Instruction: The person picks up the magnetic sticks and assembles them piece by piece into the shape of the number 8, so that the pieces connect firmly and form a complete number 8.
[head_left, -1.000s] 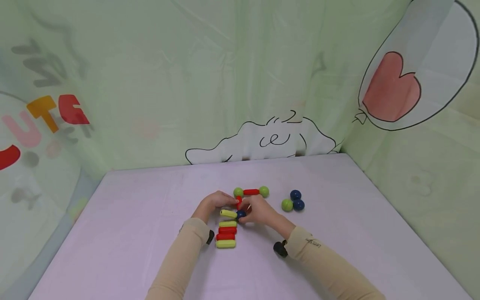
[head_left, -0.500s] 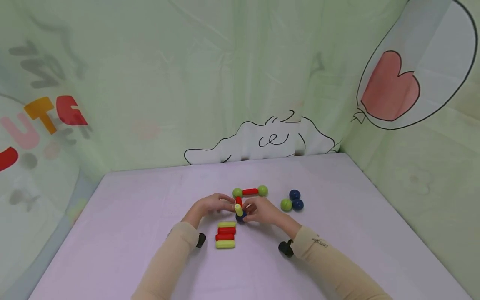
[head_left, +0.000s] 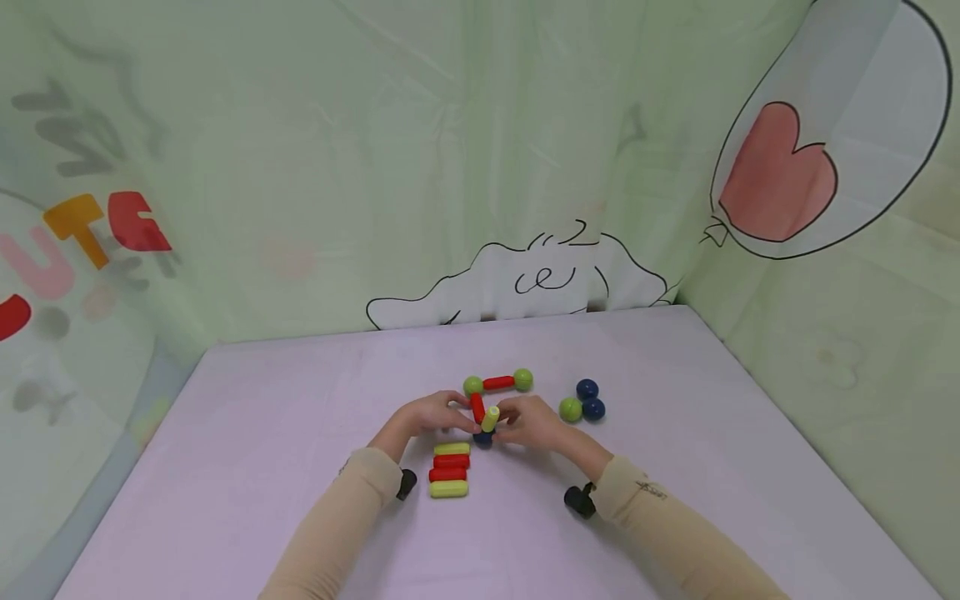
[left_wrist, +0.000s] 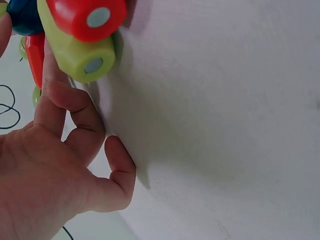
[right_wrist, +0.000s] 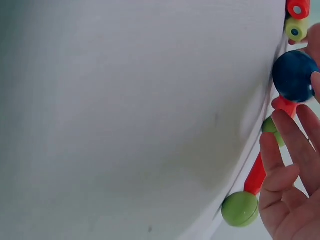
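head view: left fingers (head_left: 454, 397) and right fingers (head_left: 512, 407) both pinch the blue ball (head_left: 483, 439).

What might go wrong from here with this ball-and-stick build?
The yellow stick rises at a tilt above the blue ball, between the left hand and right hand; it may tip if unsupported.
A green ball set apart past the right hand could roll if bumped.
The black device at the left wrist sits beside the row of sticks and might nudge them.
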